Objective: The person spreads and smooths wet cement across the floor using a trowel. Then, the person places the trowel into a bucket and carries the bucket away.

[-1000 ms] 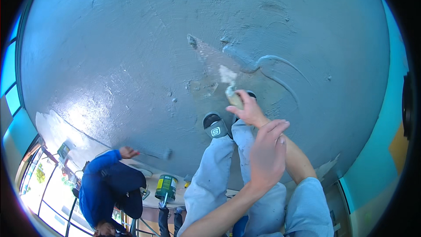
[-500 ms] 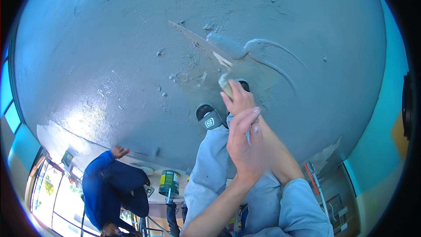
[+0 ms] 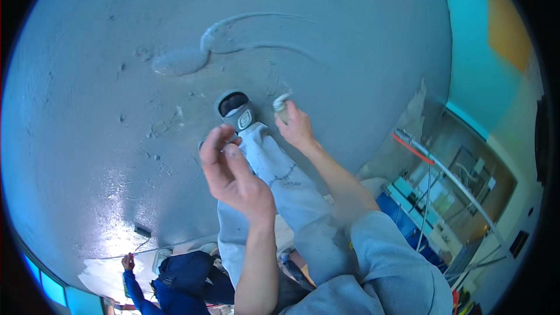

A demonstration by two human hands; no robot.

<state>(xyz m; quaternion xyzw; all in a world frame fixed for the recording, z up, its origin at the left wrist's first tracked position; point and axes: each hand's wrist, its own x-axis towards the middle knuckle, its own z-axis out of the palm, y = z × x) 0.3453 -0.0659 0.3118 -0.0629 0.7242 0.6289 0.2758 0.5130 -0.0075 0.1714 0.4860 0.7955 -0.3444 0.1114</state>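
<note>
My right hand [image 3: 296,128] is closed around the pale handle of a trowel [image 3: 282,104], just above the wet grey floor coating [image 3: 361,76] and to the right of my shoe. In this view the blade can hardly be made out. Bare and raised, my left hand [image 3: 236,169] has loosely bent fingers set apart, with nothing in them; it hangs in front of my trouser leg. Ahead of my shoe [image 3: 234,108], a thicker puddle of coating [image 3: 181,62] lies with two curved ridges running off to the right.
At the lower left a person in dark blue [image 3: 186,277] crouches at the coating's edge, one hand on a dark flat tool [image 3: 142,231]. A long pole with a red part [image 3: 415,149] stands at the right. A teal and orange wall [image 3: 466,41] borders the floor.
My view has turned to the right. The trowel, its long blade earlier against the floor, has been drawn back toward me and right. My hands have moved apart.
</note>
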